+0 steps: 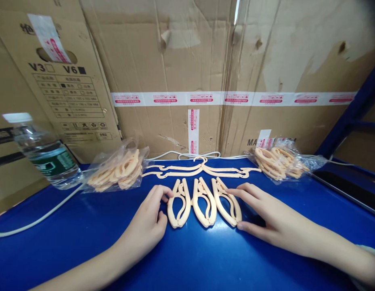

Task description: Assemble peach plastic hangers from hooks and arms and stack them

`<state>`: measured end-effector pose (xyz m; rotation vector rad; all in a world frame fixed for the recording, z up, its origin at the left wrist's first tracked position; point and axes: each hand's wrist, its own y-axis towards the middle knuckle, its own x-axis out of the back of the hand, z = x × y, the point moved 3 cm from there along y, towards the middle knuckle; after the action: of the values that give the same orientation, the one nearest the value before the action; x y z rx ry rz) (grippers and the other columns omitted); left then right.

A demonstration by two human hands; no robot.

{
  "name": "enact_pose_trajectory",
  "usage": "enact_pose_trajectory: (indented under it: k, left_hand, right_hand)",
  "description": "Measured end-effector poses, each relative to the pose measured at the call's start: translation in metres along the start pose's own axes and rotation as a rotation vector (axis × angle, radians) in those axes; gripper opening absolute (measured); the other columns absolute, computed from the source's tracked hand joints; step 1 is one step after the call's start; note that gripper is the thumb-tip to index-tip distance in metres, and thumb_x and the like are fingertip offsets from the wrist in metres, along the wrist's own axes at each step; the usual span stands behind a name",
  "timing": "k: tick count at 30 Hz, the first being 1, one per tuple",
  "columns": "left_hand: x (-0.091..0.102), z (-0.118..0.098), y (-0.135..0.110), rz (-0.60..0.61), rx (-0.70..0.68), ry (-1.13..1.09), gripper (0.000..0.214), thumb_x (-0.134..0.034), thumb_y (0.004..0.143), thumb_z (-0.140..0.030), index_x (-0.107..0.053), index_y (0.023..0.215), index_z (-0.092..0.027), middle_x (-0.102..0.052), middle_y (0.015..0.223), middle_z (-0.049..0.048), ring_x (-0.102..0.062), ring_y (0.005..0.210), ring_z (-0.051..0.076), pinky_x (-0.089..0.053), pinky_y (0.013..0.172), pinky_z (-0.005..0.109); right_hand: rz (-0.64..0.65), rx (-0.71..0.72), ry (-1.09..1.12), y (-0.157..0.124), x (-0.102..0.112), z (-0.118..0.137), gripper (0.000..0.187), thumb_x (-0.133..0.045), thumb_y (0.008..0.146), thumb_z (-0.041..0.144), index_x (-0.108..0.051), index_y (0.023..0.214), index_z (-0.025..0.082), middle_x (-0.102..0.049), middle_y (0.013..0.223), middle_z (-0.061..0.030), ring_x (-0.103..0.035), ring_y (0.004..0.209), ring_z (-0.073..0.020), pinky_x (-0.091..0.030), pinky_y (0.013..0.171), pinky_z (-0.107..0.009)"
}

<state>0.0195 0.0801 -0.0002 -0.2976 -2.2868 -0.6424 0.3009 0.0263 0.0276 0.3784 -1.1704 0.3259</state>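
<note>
Three folded cream plastic hangers lie side by side on the blue table (187,258): a left one (179,203), a middle one (203,202) and a right one (227,202). My left hand (151,220) rests beside the left hanger, with fingertips and thumb touching its outer edge. At the other side my right hand (262,214) lies with fingers stretched along the right hanger's outer edge. Neither hand lifts anything. Behind the three, unfolded hangers (202,169) lie spread across the table.
A clear bag of folded hangers (119,171) sits at the back left, another bag (279,161) at the back right. A water bottle (46,155) lies at the far left. A white cable (38,218) runs along the table. Cardboard boxes (187,68) wall the back.
</note>
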Motion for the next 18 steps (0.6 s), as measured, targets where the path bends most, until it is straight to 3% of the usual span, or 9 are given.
enact_pose_trajectory:
  k: [7,18]
  left_hand:
    - [-0.0008,-0.0063,-0.0003,0.007,-0.038,0.004,0.031,-0.04,0.075,-0.007,-0.048,0.1,-0.023,-0.055,0.1,0.0039,-0.054,0.091,0.02,-0.046,0.08,0.037]
    - [-0.0007,-0.0091,-0.0022,0.038,-0.048,-0.009,0.034,-0.041,0.078,-0.006,-0.05,0.104,-0.024,-0.059,0.107,0.0044,-0.057,0.099,0.022,-0.046,0.087,0.038]
  right_hand:
    - [0.007,-0.008,-0.015,-0.0004,0.0011,0.0006,0.06,-0.054,0.091,0.047,-0.039,0.144,0.023,-0.052,0.131,-0.0131,-0.051,0.119,-0.028,-0.044,0.101,-0.046]
    - [-0.033,0.026,-0.017,0.0,0.004,-0.004,0.058,-0.057,0.089,0.048,-0.044,0.142,0.028,-0.057,0.128,-0.011,-0.054,0.116,-0.0287,-0.046,0.098,-0.047]
